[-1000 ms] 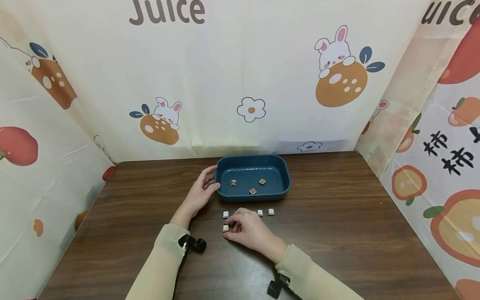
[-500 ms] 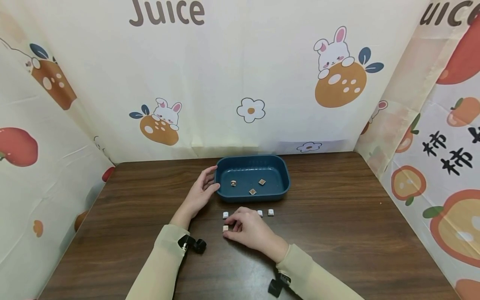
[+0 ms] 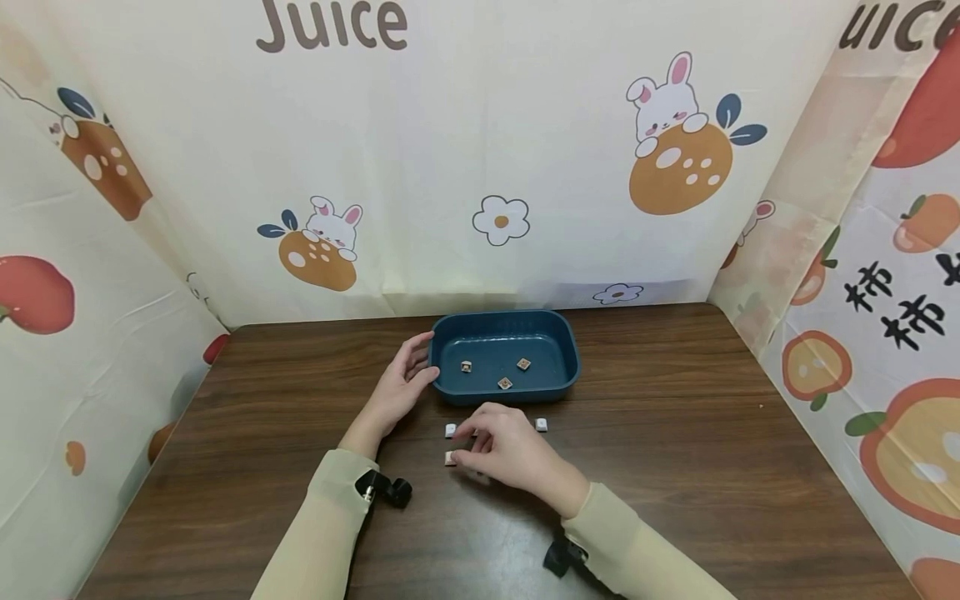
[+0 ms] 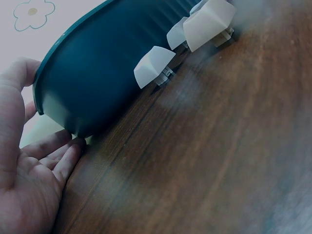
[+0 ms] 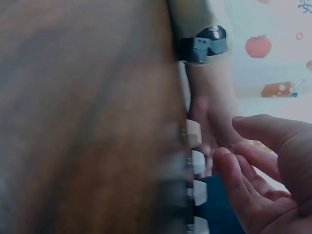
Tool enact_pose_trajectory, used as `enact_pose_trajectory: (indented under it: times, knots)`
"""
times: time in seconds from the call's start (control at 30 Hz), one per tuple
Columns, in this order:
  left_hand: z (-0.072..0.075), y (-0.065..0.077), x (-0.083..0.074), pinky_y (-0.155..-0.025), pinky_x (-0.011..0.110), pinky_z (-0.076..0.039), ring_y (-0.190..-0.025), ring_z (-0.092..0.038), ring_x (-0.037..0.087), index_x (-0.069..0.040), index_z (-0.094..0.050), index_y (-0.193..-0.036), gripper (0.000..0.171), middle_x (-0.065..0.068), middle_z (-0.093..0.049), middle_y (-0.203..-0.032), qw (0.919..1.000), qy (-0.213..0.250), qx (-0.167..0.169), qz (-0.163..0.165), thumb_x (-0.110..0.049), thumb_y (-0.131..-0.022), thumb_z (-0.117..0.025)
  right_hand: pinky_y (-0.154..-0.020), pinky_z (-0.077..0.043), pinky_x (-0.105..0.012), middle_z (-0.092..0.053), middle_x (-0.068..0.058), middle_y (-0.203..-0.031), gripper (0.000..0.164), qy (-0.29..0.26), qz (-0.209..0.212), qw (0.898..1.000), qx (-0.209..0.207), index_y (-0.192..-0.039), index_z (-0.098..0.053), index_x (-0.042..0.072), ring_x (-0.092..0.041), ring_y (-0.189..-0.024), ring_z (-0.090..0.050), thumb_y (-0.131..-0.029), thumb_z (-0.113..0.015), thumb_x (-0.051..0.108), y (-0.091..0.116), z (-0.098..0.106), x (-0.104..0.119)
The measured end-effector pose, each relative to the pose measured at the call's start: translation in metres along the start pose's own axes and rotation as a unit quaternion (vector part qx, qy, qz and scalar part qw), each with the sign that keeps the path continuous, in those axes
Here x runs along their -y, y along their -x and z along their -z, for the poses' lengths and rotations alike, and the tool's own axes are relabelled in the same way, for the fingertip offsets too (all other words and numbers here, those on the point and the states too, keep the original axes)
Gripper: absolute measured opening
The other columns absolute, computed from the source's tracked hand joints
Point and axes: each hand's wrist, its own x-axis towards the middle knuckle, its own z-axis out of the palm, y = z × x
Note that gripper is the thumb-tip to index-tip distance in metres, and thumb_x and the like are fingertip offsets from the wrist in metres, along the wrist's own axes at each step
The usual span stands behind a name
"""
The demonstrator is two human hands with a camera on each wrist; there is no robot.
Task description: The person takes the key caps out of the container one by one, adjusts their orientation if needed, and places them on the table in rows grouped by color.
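My left hand (image 3: 395, 389) rests against the left end of a blue tray (image 3: 566, 383), with relaxed fingers spread along its wall. In the left wrist view, fingertips (image 4: 73, 146) lie low by the tray's base. Above the table, near the tray's front, hovers my right hand (image 3: 510, 446). Its thumb and fingers are apart with nothing between them in the right wrist view. By its fingertips are a white keycap (image 3: 450, 431) and a cream keycap (image 3: 449, 458). Another white keycap (image 3: 541, 425) stands to the right; the hand hides others. Inside the tray lie 3 small brownish square pieces (image 3: 505, 383).
The brown wooden table (image 3: 675, 442) runs up to a printed cloth (image 3: 442, 125) at the back, with more cloth along both sides. A black wrist camera (image 3: 561, 557) sits on the right sleeve, another black camera (image 3: 397, 492) on the left.
My right hand has let go of the cream keycap, its thumb and finger parting from it, and shifted slightly right and up. The left hand and tray have not moved.
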Motion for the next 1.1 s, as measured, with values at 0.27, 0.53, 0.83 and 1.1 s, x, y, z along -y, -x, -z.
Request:
enact_pose_trajectory:
  times: [0.27, 0.53, 0.83, 1.1]
  knots:
    - [-0.001, -0.001, -0.001, -0.124, 0.057, -0.040, -0.151, -0.049, 0.037, -0.028, -0.039, -0.167, 0.062, 0.017, -0.048, -0.166, 1.0000, 0.000, -0.003, 0.003, -0.016, -0.112, -0.063, -0.071, -0.062, -0.024, -0.073, -0.006, -0.100, 0.020, 0.013, 0.015, 0.999, -0.038, -0.111, -0.083, 0.008, -0.002, -0.079, -0.068, -0.094, -0.089, 0.017, -0.003, 0.022, 0.004]
    - [0.001, 0.000, 0.000, -0.124, 0.057, -0.041, -0.151, -0.050, 0.038, -0.029, -0.040, -0.166, 0.062, 0.016, -0.048, -0.166, 1.0000, -0.001, -0.006, 0.002, -0.015, -0.111, -0.064, -0.072, -0.062, -0.027, -0.074, 0.004, -0.101, 0.014, 0.022, 0.014, 0.998, -0.060, -0.109, -0.085, 0.015, -0.004, -0.081, -0.069, -0.095, -0.088, 0.018, -0.013, 0.047, 0.009]
    - [0.001, 0.001, 0.000, -0.122, 0.059, -0.041, -0.151, -0.049, 0.038, -0.032, -0.041, -0.165, 0.060, 0.015, -0.047, -0.166, 1.0000, 0.004, -0.001, 0.006, -0.018, -0.111, -0.064, -0.066, -0.059, -0.029, -0.074, 0.002, -0.103, 0.016, 0.076, -0.007, 0.997, -0.029, -0.113, -0.084, 0.013, -0.007, -0.074, -0.066, -0.100, -0.083, 0.023, -0.060, 0.079, -0.003]
    - [0.000, -0.001, 0.000, -0.122, 0.060, -0.041, -0.151, -0.049, 0.040, -0.029, -0.039, -0.167, 0.062, 0.018, -0.048, -0.166, 0.9999, 0.005, 0.006, 0.007, -0.016, -0.112, -0.063, -0.076, -0.060, -0.032, -0.077, 0.002, -0.107, 0.020, 0.073, -0.072, 0.994, -0.020, -0.118, -0.083, 0.014, -0.015, -0.085, -0.068, -0.103, -0.079, 0.026, -0.098, 0.093, -0.025]
